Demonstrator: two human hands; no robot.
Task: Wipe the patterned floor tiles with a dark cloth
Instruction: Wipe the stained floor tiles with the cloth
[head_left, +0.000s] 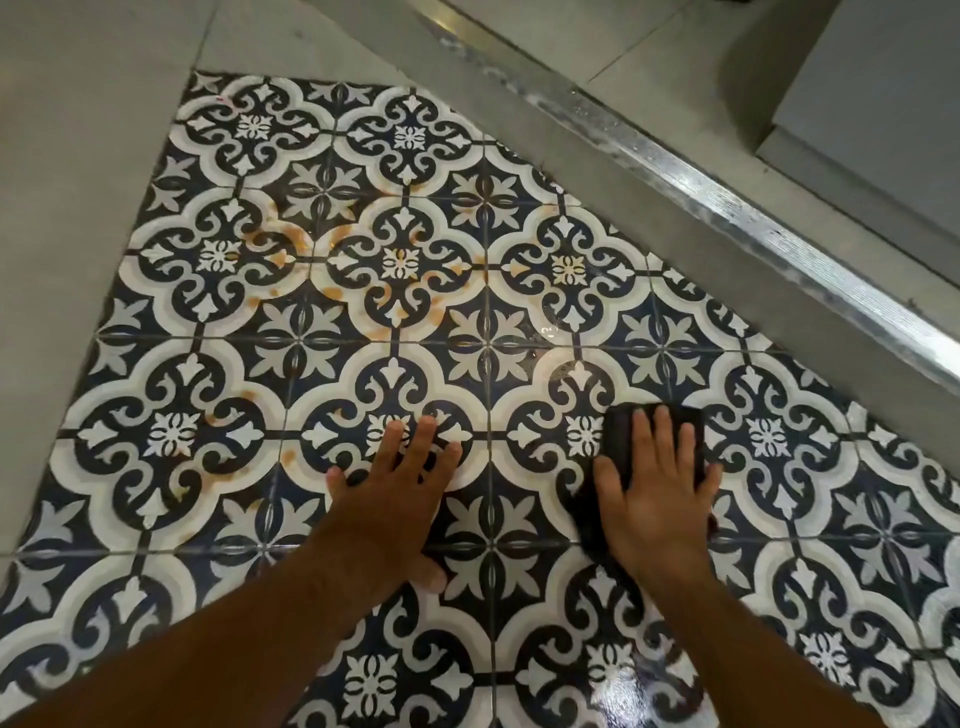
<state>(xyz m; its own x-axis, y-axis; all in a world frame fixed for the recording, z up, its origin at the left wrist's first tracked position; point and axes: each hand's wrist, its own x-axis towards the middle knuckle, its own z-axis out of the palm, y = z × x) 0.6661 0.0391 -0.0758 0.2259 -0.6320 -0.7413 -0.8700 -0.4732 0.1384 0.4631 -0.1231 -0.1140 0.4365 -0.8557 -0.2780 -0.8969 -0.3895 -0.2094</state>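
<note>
Pressing flat on the dark cloth (621, 436), the right hand (657, 501) lay with its fingers straight and spread. The cloth sat on the patterned floor tiles (306, 343) toward their right side, short of the metal threshold strip (727, 213). The left hand (395, 501) rested flat on bare tile beside it, fingers apart, holding nothing. Orange stains (291, 241) marked the tiles farther up, well apart from both hands.
</note>
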